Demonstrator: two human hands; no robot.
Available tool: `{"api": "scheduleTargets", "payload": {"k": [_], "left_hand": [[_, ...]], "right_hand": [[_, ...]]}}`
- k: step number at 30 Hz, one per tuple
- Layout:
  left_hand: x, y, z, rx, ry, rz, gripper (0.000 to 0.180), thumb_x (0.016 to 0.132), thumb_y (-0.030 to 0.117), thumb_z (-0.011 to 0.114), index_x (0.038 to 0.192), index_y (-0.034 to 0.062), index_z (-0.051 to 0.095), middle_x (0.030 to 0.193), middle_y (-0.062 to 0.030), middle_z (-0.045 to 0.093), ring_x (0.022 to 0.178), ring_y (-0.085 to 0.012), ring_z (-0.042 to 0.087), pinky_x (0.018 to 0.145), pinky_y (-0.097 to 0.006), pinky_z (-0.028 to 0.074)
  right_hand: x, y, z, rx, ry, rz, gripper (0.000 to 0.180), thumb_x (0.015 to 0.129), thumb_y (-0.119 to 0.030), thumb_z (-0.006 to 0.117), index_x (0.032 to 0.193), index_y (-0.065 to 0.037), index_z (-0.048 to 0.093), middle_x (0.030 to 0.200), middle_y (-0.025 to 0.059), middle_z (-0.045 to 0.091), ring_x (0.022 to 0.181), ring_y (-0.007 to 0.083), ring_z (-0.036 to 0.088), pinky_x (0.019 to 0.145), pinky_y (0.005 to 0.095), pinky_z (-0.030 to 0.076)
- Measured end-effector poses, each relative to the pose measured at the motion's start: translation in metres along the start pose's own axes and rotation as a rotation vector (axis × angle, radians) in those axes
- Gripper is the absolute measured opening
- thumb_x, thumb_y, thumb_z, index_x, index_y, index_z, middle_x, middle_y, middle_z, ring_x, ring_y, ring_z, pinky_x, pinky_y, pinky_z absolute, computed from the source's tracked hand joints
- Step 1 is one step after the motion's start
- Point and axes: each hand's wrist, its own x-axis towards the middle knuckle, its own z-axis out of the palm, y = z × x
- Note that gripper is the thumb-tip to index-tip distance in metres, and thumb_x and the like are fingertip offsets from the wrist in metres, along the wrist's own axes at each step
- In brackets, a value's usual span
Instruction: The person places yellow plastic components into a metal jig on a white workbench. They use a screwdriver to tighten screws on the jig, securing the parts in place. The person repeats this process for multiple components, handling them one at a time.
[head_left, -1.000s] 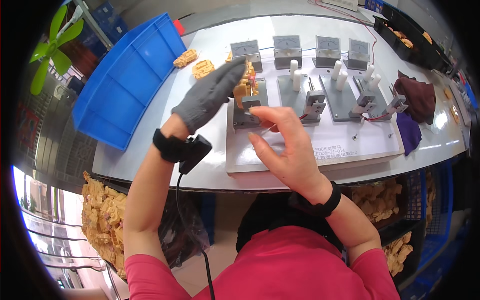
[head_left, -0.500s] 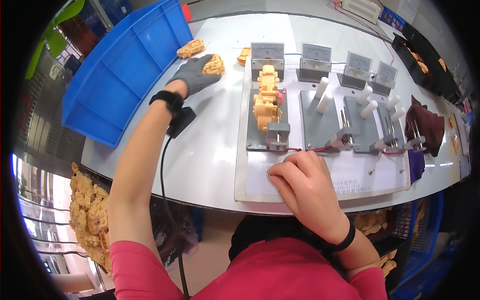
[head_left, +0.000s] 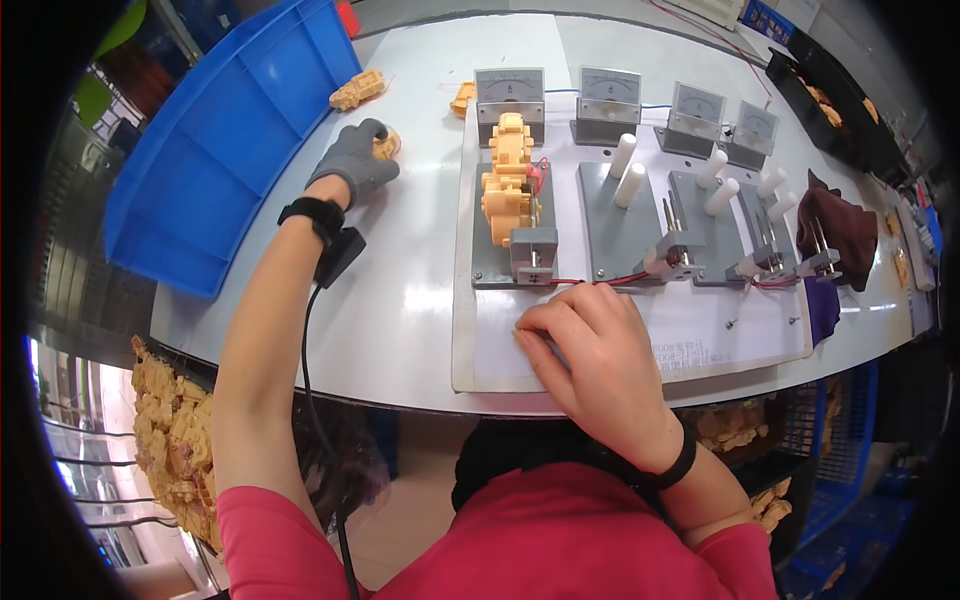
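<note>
My left hand (head_left: 354,164), in a grey glove, has its fingers curled around a yellow plastic housing (head_left: 387,147) over the left side of the table; only the housing's far end shows. Near the board's front edge, my bare right hand (head_left: 592,345) rests with thumb and forefinger pinched together, and whatever may be between them is too small to make out. Just beyond it, another yellow geared housing (head_left: 507,195) sits on the leftmost grey test fixture (head_left: 484,266), beside a small metal-and-grey clamp block (head_left: 534,257). A dial meter (head_left: 510,92) stands behind this fixture.
More grey fixtures with white pegs (head_left: 629,186) and dial meters (head_left: 609,97) line the board to the right. A blue bin (head_left: 200,150) stands at the left, near a loose yellow housing (head_left: 357,90). A dark cloth (head_left: 838,235) and black tray (head_left: 825,105) lie at the right.
My left hand has closed around the yellow housing and drawn it slightly nearer to me. My right hand keeps its pinch by the board's front edge. The whole view has shifted a little.
</note>
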Motion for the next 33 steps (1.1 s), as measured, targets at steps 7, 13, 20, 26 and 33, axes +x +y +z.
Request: {"api": "scheduleTargets", "payload": {"k": [7, 13, 20, 26, 33], "left_hand": [[-0.09, -0.015, -0.024, -1.0, 0.043, -0.085, 0.072, 0.082, 0.04, 0.067, 0.143, 0.0091, 0.044, 0.131, -0.0113, 0.054, 0.114, -0.0202, 0.059, 0.09, -0.033, 0.054], [-0.177, -0.03, 0.004, -1.426, 0.135, 0.273, 0.054, 0.083, 0.005, 0.071, 0.132, 0.009, 0.047, 0.129, -0.0121, 0.056, 0.116, -0.0213, 0.058, 0.092, -0.036, 0.054], [-0.243, -0.01, 0.053, -2.078, -0.051, -0.179, 0.054, 0.096, 0.028, 0.064, 0.142, 0.0078, 0.045, 0.131, -0.0105, 0.055, 0.117, -0.023, 0.058, 0.089, -0.038, 0.054], [-0.256, -0.015, 0.083, -1.811, 0.098, 0.015, 0.055, 0.097, 0.024, 0.059, 0.146, 0.0079, 0.04, 0.132, -0.011, 0.054, 0.119, -0.0228, 0.057, 0.091, -0.04, 0.054], [-0.261, -0.005, 0.082, -1.692, 0.127, 0.086, 0.052, 0.098, 0.013, 0.054, 0.146, 0.0017, 0.038, 0.134, -0.0121, 0.048, 0.121, -0.0239, 0.055, 0.096, -0.038, 0.056]], "right_hand": [[-0.004, 0.001, 0.001, -0.022, 0.056, -0.033, 0.007, 0.086, -0.011, 0.071, 0.089, -0.009, 0.066, 0.087, 0.0043, 0.058, 0.084, 0.025, 0.057, 0.074, 0.0376, 0.044], [-0.004, -0.002, 0.004, -0.008, 0.066, -0.01, 0.004, 0.087, -0.011, 0.07, 0.089, -0.009, 0.067, 0.086, 0.0045, 0.059, 0.085, 0.0258, 0.058, 0.075, 0.0381, 0.045], [-0.005, -0.002, 0.005, -0.025, 0.058, -0.005, 0.006, 0.087, -0.012, 0.069, 0.091, -0.008, 0.067, 0.089, 0.0062, 0.061, 0.089, 0.0277, 0.06, 0.077, 0.039, 0.046], [0.009, -0.021, -0.062, 0.123, -0.279, 0.019, 0.02, 0.09, -0.009, 0.065, 0.11, -0.005, 0.063, 0.101, 0.0126, 0.063, 0.1, 0.0327, 0.06, 0.087, 0.0405, 0.049], [0.12, -0.006, -0.093, -0.492, -0.257, -0.587, 0.031, 0.089, -0.003, 0.066, 0.117, -0.014, 0.067, 0.107, 0.0079, 0.066, 0.103, 0.0297, 0.064, 0.088, 0.0393, 0.052]]}}
